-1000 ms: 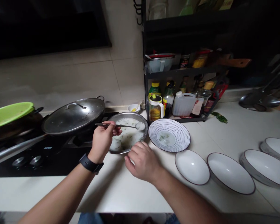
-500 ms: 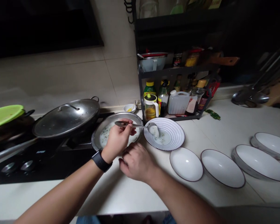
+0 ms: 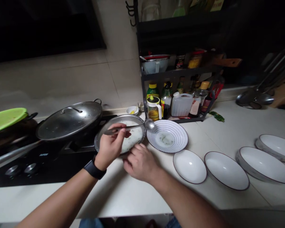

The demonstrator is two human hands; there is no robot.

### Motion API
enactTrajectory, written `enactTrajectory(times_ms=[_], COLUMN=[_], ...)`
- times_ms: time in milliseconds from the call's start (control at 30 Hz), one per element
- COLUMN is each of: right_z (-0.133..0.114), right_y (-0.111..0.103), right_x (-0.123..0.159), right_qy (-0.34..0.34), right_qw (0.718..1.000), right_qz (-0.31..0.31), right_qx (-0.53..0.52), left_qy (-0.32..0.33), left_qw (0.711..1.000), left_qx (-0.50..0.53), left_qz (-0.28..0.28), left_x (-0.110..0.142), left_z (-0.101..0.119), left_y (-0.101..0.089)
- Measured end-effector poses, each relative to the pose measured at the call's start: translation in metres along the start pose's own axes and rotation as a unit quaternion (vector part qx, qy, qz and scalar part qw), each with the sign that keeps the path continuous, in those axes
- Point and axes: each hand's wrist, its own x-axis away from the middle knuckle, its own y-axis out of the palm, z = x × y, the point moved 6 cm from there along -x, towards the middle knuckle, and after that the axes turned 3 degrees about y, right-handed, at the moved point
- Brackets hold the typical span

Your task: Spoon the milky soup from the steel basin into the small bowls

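Note:
My left hand (image 3: 110,145), with a dark watch on its wrist, is closed round the handle of a metal spoon (image 3: 136,126). The spoon's bowl hangs over the gap between a metal basin (image 3: 98,136) and a patterned plate (image 3: 180,134). Whitish liquid with green bits (image 3: 135,136) fills the basin. A little of the same liquid lies in the middle of the plate. At the basin's near right rim, my right hand (image 3: 141,163) has its fingers curled over the edge; the fingertips are partly hidden.
Two white bowls (image 3: 190,167) sit right of the plate, with more bowls (image 3: 267,164) farther right. Behind stands a black rack (image 3: 175,74) with bottles (image 3: 166,101). A lidded pan (image 3: 70,122) and a green-covered pot (image 3: 8,118) are on the stove (image 3: 54,167) at left.
My left hand has moved left and back with the spoon. The spoon's bowl has lifted off the plate towards the basin. My right hand stays at the basin's rim.

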Motion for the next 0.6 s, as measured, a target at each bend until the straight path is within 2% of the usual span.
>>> enactTrajectory(times_ms=[100,233,400,500,600], right_z=[0.0,0.0,0.001,0.001,0.001], right_y=[-0.001,-0.001,0.0,-0.002,-0.003], right_x=[0.0,0.001,0.001,0.0,0.0], right_qy=[0.001,-0.001,-0.002,-0.004,-0.005], right_qw=[1.0,1.0,1.0,1.0,1.0], right_qz=[-0.005,0.004,0.006,0.012,0.015], right_qx=[0.005,0.002,-0.006,-0.009,-0.013], left_qy=[-0.067,-0.113,-0.109,-0.126,-0.159], left_qw=[0.995,0.989,0.99,0.989,0.98], left_qx=[0.021,-0.011,-0.046,-0.017,0.045], left_qz=[0.076,0.095,0.074,0.076,0.108], left_x=[-0.003,0.001,0.011,0.013,0.01], left_z=[-0.022,-0.047,-0.057,-0.063,-0.071], left_y=[-0.022,-0.04,-0.04,-0.037,-0.04])
